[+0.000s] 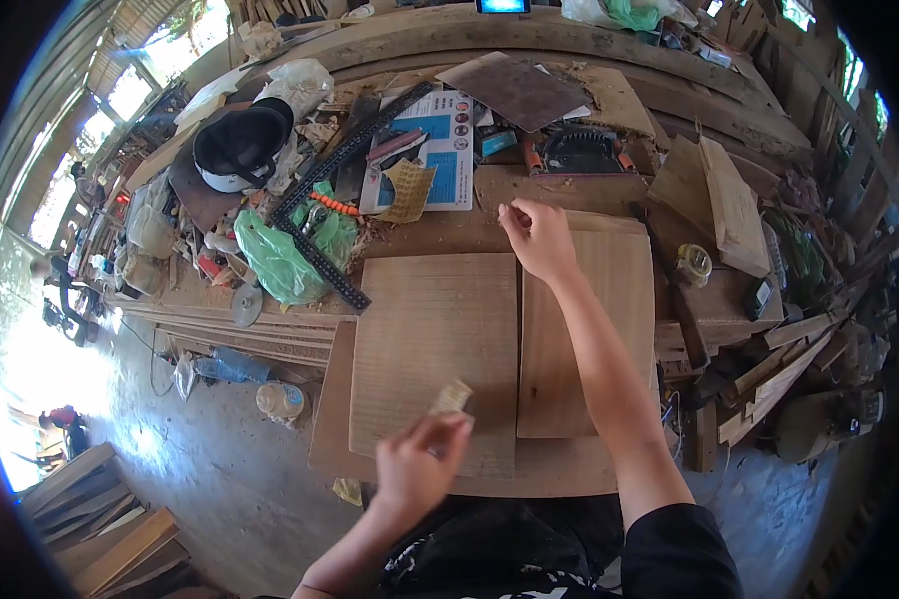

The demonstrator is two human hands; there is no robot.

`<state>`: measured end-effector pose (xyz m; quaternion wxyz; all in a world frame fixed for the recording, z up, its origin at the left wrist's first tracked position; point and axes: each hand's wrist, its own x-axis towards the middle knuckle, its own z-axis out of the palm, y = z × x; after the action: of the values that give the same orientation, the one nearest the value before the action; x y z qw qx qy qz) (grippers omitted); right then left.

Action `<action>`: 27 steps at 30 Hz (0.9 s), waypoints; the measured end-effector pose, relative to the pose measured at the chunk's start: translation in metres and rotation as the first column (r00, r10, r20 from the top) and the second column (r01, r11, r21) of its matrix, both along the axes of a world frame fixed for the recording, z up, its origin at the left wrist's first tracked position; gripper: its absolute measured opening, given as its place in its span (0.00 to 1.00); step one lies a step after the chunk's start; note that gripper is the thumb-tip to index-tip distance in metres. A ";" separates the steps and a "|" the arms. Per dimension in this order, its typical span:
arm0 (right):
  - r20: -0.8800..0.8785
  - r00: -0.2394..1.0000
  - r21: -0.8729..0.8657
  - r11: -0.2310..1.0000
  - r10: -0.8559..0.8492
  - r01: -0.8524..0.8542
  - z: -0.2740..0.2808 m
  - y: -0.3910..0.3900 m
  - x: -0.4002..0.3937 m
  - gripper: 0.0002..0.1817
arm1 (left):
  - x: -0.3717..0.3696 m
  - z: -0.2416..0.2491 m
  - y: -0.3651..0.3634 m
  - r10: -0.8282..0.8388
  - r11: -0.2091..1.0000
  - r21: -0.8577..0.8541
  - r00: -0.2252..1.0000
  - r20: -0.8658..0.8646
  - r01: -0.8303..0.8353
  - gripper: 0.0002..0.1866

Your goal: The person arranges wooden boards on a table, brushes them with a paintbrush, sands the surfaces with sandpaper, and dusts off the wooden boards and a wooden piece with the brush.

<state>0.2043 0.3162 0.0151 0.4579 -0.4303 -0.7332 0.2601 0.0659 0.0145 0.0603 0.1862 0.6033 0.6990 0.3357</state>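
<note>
A small folded piece of sandpaper [452, 397], yellowish with printed marks, is pinched in my left hand [422, 469]. This hand is over the lower part of a wide flat wooden board [435, 329]. To its right lies a second, lighter board [559, 369], separated by a dark gap. My right hand [541, 240] is over the far end of that lighter board, its fingers curled closed; I cannot tell what they hold. A larger torn sandpaper sheet [408, 192] with similar printing rests beyond the boards, on a blue-and-white printed sheet [449, 165].
A black carpenter's square [315, 255] slants beside green plastic bags [280, 260]. A dark cap [242, 145] sits at left. Right of the boards are a tape roll [694, 263], a long dark tool [679, 299] and wood offcuts [734, 205]. A jar [281, 401] stands below the bench.
</note>
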 end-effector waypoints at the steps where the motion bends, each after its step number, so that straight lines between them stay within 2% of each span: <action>1: 0.014 1.000 -0.011 1.000 -0.007 0.007 0.002 -0.001 0.000 0.18 | 0.006 0.000 -0.001 -0.075 0.994 -0.068 0.988 0.133 0.084 0.07; 3: 0.021 1.000 -0.020 1.000 -0.007 0.007 0.002 0.001 0.000 0.19 | 0.013 0.000 -0.004 -0.189 0.946 -0.169 0.896 0.401 0.275 0.08; 6: -0.005 1.000 -0.011 1.000 -0.002 0.002 -0.002 0.003 -0.001 0.19 | -0.011 -0.014 -0.003 -0.039 0.925 -0.304 0.855 0.517 0.226 0.08; 7: -0.022 1.000 -0.006 1.000 -0.004 0.004 -0.004 0.003 -0.001 0.19 | -0.034 -0.012 0.003 -0.043 0.926 -0.301 0.854 0.518 0.229 0.09; 9: 0.005 1.000 -0.007 1.000 -0.010 0.010 0.000 0.000 0.000 0.19 | -0.088 -0.021 0.007 -0.059 0.983 -0.124 0.878 0.475 0.133 0.09; 11: 0.031 0.999 -0.006 1.000 -0.016 0.016 0.002 -0.001 0.001 0.19 | -0.117 -0.011 0.004 0.196 0.980 -0.063 0.898 0.395 -0.187 0.09; 13: 0.052 0.999 -0.006 1.000 -0.012 0.013 0.003 0.000 0.000 0.19 | -0.123 -0.004 0.003 0.305 0.952 0.023 0.952 -0.017 -0.305 0.07; 14: 0.046 0.999 -0.002 1.000 -0.010 0.010 0.003 0.000 0.000 0.19 | -0.124 0.001 0.002 0.359 0.934 0.084 0.907 -0.220 -0.348 0.06; 15: 0.044 0.999 0.003 1.000 -0.007 0.007 0.002 0.001 -0.001 0.19 | -0.104 0.003 0.000 0.350 0.930 0.019 0.872 -0.344 -0.366 0.04; 17: 0.045 0.999 -0.001 1.000 -0.008 0.008 0.002 0.000 0.001 0.19 | -0.053 -0.017 -0.015 0.272 0.961 0.072 0.961 -0.054 -0.268 0.05; 18: 0.046 0.999 -0.009 1.000 -0.011 0.011 0.004 -0.001 0.002 0.19 | -0.028 -0.028 -0.026 0.100 0.994 0.040 0.994 0.039 -0.101 0.03; 19: 0.047 0.999 -0.018 1.000 -0.012 0.013 0.006 -0.002 0.001 0.19 | 0.000 -0.012 -0.026 -0.098 0.992 0.064 0.977 -0.191 0.112 0.04; 20: 0.044 0.999 -0.021 1.000 -0.007 0.008 0.006 -0.002 0.000 0.19 | 0.021 0.006 -0.027 -0.278 0.947 0.036 0.868 -0.411 0.321 0.04; 21: 0.041 0.999 -0.025 1.000 -0.005 0.006 0.006 -0.003 0.001 0.19 | 0.029 0.003 -0.027 -0.294 0.950 0.041 0.932 -0.210 0.309 0.05; 23: 0.035 0.999 -0.020 1.000 -0.010 0.011 0.006 -0.002 0.003 0.19 | 0.036 -0.005 -0.027 -0.297 0.955 0.044 0.933 0.205 0.294 0.06; 26: 0.035 0.999 -0.016 1.000 -0.002 0.002 0.004 -0.001 0.001 0.19 | 0.002 -0.011 -0.012 -0.077 0.965 -0.190 0.889 0.452 0.180 0.06; 27: 0.041 0.999 -0.024 1.000 -0.002 0.003 0.006 -0.001 0.001 0.19 | -0.023 -0.018 -0.007 -0.067 0.968 -0.194 0.907 0.416 0.160 0.06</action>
<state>0.2052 0.3150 0.0207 0.4379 -0.4417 -0.7388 0.2595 0.0430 0.0076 0.0423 0.4131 0.5354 0.6419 0.3613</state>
